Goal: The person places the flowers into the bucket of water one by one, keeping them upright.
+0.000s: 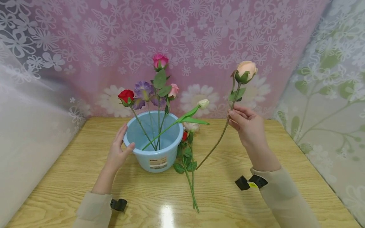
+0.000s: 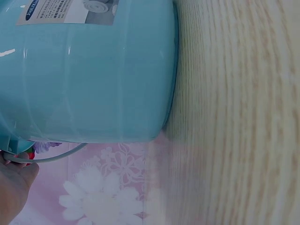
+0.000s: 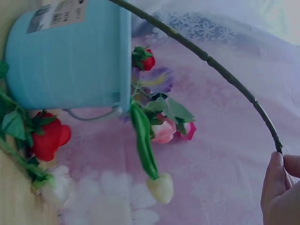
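Note:
My right hand point(image 1: 251, 129) pinches the stem of a peach rose point(image 1: 246, 71) between thumb and fingers. The flower is up and the bare stem point(image 3: 206, 58) curves down to the left, outside the bucket. My left hand point(image 1: 116, 152) touches the left rim of a light blue bucket point(image 1: 159, 155), thumb and fingers spread. Inside the bucket stand a red rose point(image 1: 126, 96), a purple iris point(image 1: 143, 90), a bright pink rose point(image 1: 160, 60), a light pink rose point(image 1: 173, 90) and a leaning white tulip point(image 1: 203, 104).
Right of the bucket, a red rose point(image 3: 49, 136) and a whitish flower point(image 3: 57, 186) lie on the wooden table point(image 1: 228, 196), stems toward me. A pink floral curtain point(image 1: 199, 41) hangs behind, with pale sheets at both sides. The bucket's handle point(image 2: 61, 155) hangs down.

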Demonstrator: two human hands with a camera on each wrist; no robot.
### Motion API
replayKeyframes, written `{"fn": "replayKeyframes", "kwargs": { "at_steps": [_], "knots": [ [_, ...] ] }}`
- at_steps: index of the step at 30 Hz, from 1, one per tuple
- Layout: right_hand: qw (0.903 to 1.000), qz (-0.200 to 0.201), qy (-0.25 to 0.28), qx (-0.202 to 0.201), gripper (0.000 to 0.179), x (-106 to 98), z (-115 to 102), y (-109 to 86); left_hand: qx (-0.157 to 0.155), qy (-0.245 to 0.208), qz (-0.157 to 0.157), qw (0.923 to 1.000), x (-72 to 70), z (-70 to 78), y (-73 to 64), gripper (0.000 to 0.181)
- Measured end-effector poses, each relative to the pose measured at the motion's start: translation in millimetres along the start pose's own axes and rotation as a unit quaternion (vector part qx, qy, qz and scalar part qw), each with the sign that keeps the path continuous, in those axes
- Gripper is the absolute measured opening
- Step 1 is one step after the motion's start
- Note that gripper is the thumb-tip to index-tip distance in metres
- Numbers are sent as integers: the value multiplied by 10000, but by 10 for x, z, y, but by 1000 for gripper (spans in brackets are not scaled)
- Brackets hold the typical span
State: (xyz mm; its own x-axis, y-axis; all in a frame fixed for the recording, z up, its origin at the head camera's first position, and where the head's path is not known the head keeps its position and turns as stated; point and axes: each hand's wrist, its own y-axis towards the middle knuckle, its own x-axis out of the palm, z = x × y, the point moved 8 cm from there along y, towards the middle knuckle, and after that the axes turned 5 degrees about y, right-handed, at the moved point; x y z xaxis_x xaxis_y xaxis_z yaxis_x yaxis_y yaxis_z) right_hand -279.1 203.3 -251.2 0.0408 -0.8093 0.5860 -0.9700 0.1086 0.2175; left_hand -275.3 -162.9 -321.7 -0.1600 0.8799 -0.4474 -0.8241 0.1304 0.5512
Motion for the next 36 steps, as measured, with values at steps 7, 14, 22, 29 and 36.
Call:
{"fn": "replayKeyframes", "kwargs": {
  "at_steps": [7, 14, 22, 29, 36],
  "knots": [
    [9980, -32, 548, -316, 11, 267, -64, 135, 14, 13, -4, 10000, -6, -8, 1, 61],
    [9957, 46, 806, -459, 10, 502, 27, 251, -15, 34, -21, 10000, 1, -33, -2, 63],
    [9976, 279, 386, -505, 10, 658, 222, 357, 96, 107, 22, 9999, -1, -10, 0, 62],
    [9952, 449, -759, -412, 17, 705, 571, 387, 81, 170, 20, 9998, -7, -12, -3, 62],
    [9840, 256, -1744, -243, 25, 756, 881, 332, 93, 196, 19, 9998, -3, -15, -3, 62]
  ]
}}
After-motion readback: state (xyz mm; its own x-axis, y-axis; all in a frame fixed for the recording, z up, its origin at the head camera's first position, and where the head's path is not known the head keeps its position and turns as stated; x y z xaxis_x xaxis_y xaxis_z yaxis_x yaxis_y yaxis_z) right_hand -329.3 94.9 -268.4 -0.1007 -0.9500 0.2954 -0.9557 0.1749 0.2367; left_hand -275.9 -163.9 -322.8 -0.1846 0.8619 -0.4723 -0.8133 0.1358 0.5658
